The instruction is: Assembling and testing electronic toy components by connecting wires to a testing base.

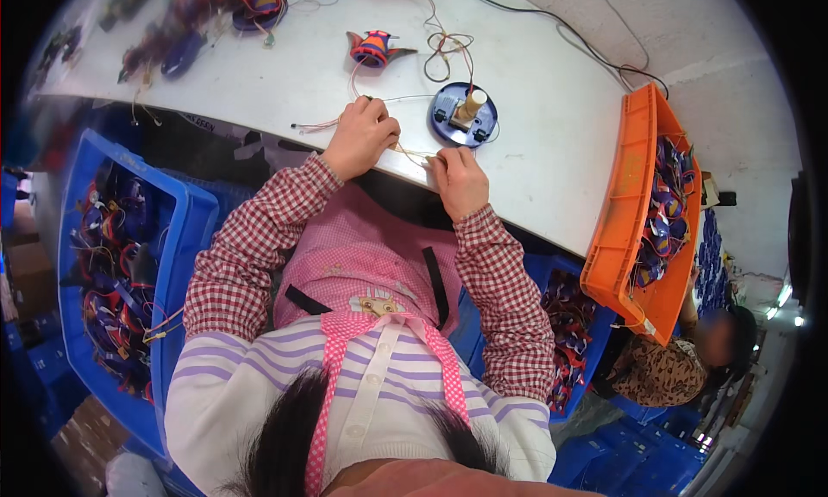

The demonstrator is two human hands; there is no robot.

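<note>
Thin yellowish and reddish wires [414, 154] lie at the front edge of the table [552, 135]; the right hand [461, 182] pinches them. The left hand [362, 140] curls, grip hidden. Beyond: one blue disc [445, 102], one red-blue part [373, 48].

Shows bright, even light on the table [552, 152] and dark shade beneath. Glares at lamps [784, 298], far right. Renders left hand [360, 139] and right hand [461, 183] sharply; blurs the parts [177, 40] at upper left. Bows the orange crate [614, 204] near a black circular rim.
</note>
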